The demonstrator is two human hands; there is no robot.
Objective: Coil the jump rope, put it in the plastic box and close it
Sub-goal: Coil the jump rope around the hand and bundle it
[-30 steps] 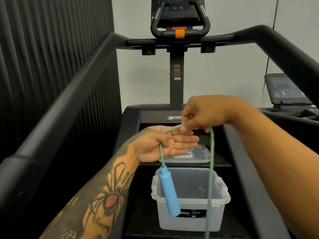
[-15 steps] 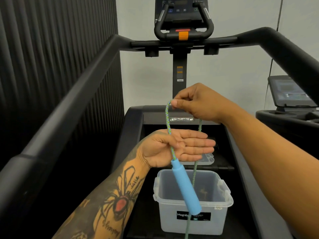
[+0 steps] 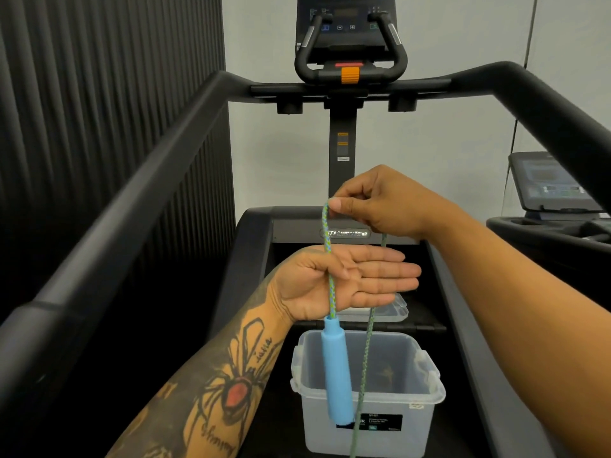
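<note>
Setting: gym or fitness room, viewed from the deck of a treadmill.

A treadmill (image 3: 344,226) is seen underfoot, flanked by thick black handrails (image 3: 132,206) on both sides; a console (image 3: 348,24) with a display and an orange safety clip (image 3: 350,75) is mounted on a central post; a second exercise machine's console (image 3: 549,183) is placed at the right; a dark ribbed wall panel (image 3: 99,77) is fitted at the left; a plain pale wall (image 3: 264,143) is seen behind.
</note>
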